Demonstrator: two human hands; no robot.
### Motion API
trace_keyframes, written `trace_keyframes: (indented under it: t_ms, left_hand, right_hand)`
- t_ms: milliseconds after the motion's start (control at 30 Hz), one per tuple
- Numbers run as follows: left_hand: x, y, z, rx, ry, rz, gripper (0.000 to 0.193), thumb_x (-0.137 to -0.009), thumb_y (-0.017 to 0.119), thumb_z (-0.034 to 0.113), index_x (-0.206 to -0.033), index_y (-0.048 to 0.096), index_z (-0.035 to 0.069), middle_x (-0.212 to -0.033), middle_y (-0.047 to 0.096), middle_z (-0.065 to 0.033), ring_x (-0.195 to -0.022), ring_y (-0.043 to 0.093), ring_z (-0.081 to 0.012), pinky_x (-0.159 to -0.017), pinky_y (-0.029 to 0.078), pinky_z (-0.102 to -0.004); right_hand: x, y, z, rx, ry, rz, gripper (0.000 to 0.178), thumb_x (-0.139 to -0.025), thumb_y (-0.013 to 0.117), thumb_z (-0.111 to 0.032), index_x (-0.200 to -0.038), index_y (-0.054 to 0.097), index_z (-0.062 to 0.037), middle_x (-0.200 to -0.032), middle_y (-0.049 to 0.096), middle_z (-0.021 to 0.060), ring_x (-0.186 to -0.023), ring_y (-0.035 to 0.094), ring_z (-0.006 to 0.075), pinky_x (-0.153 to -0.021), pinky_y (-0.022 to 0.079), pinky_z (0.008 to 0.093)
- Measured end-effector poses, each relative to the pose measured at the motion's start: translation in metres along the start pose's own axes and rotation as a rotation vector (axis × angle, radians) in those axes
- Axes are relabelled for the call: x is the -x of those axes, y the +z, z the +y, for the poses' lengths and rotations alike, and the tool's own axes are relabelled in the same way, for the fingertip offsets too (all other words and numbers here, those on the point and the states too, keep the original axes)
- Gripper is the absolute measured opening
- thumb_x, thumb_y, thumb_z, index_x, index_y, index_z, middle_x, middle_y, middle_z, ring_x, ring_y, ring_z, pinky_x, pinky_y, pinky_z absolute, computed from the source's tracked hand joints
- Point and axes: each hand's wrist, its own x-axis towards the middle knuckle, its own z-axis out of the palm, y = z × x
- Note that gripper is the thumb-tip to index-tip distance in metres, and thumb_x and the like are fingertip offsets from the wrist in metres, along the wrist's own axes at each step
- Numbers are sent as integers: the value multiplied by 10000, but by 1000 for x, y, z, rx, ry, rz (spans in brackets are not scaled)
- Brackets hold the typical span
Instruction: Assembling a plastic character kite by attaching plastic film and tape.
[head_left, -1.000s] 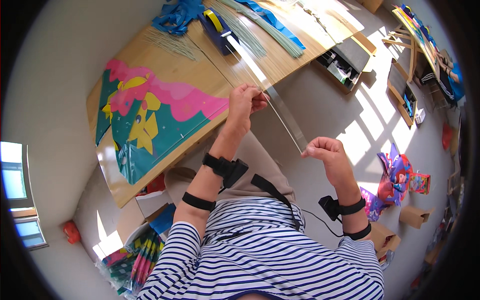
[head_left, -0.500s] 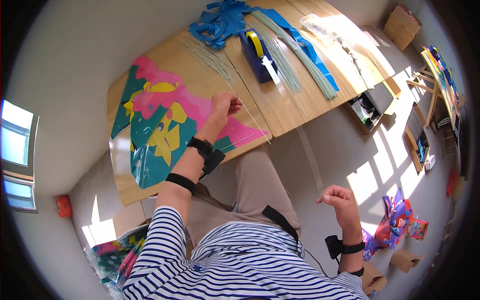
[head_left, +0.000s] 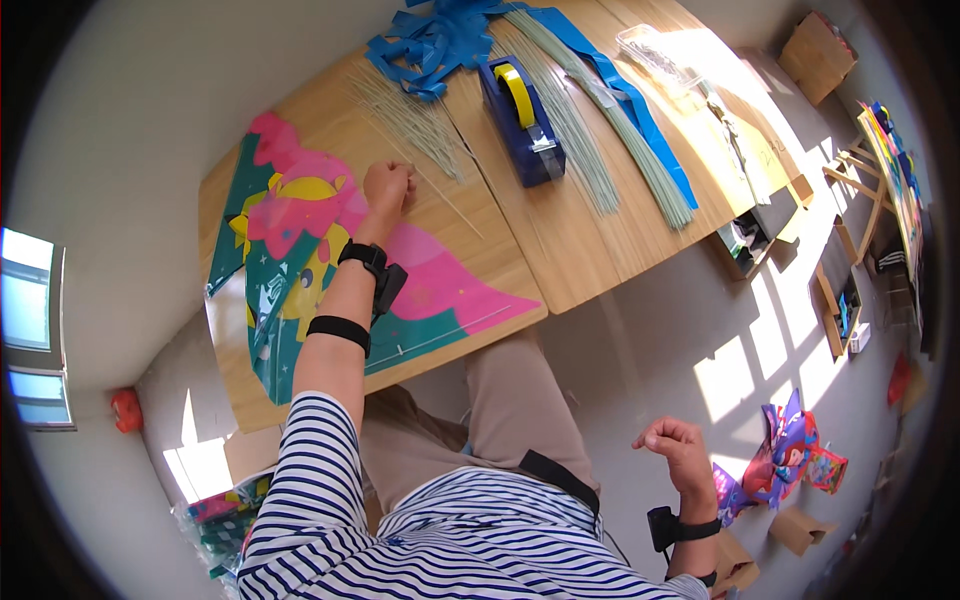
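Note:
My left hand (head_left: 390,188) is above a printed sheet with pink, teal and yellow cartoon shapes (head_left: 435,280), its fingers closed on a thin pale rod (head_left: 448,203). The rod slants across the bare wood toward the near right. Beyond the hand lies a loose spread of similar pale rods (head_left: 410,122). Along the sheet's near edge runs a thin light line with a small white mark. My right hand (head_left: 680,450) hangs over the floor to the right of my legs, fingers curled, with nothing visible in them.
A dark blue tape dispenser with a yellow core (head_left: 520,120) stands on the wooden table (head_left: 590,255). Around it lie blue strips (head_left: 440,45) and a long rod bundle (head_left: 630,150). An open box (head_left: 745,245) sits by the table's right edge; colourful printed bundles (head_left: 785,450) are on the floor.
My left hand has moved left and farther from me, with the thin rod shifting along. The view has shifted a little. My right hand stays off to the side.

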Motion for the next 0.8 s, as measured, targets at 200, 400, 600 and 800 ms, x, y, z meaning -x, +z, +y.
trace_keyframes:
  t_ms: [200,400,600,800]
  left_hand:
    - [53,23,32,189,146,-131,113,-871,669,112,-916,668,9,-747,695,-70,-627,647,-120,-581,508,-239]
    - [129,84,90,727,-260,-478,134,-915,687,125,-1003,635,38,-903,715,-93,-770,679,-152,-745,568,-306]
    - [127,124,90,1142,-603,-385,156,-926,686,136,-984,612,12,-955,678,-125,-874,676,-230,-805,565,-400]
    - [124,141,96,1225,-654,-331,112,-917,669,137,-935,603,48,-882,677,-89,-798,677,-210,-749,554,-393]
  right_hand:
    - [1,2,1,2,0,11,92,-807,664,-117,-800,660,-25,-809,697,94,-823,660,188,-830,474,319]
    - [3,3,-2,8,-29,-5,86,-828,655,-107,-813,651,-22,-807,685,78,-833,650,171,-827,474,309]
    - [0,4,4,-14,-62,-29,73,-844,655,-87,-830,644,-16,-804,672,64,-831,647,163,-820,484,302]
    - [-4,2,11,-35,-60,-28,61,-841,647,-82,-819,643,-25,-796,669,57,-822,656,169,-832,491,311]
